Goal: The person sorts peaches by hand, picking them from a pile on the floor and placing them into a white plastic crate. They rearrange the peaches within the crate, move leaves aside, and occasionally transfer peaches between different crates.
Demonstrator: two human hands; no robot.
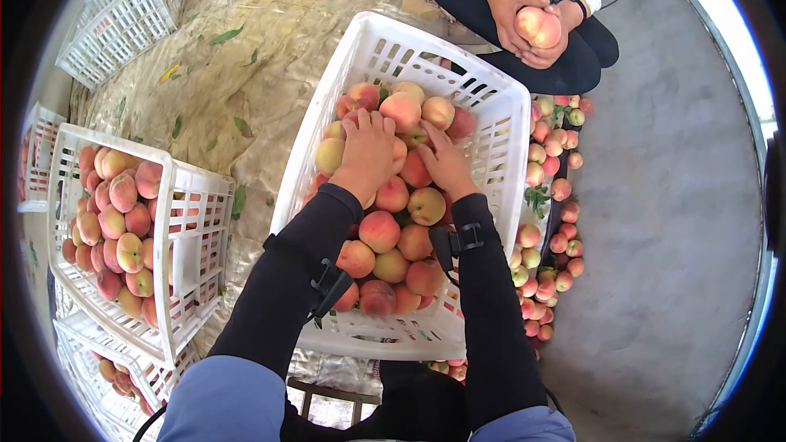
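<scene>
1. Left hand lay back-up on the heap, fingers bent over the fruit; right hand was just beside it, fingers spread apart; whether either was clamped on a peach I could not tell, the palms being hidden;
2. Peaches lay under and around both hands, heaped inside the middle crate; such fruit, I judged, called for cupping with the whole hand rather than pinching, and for light turns against its neighbours;
3. Buckles on the forearms sat close over the fruit; raised wrists seemed wise, lest hard edges bruise it;
4. The crate's slotted walls looked hard; working from the heap's top seemed kinder than pressing outward;
5. Left crate held more fruit; loose peaches lay to the right, some beside leaves;
6. Co-worker's hands, beyond the far right corner, cupped one peach, a fair model of gentle holding;
7. Another crate stood at the upper left.
</scene>
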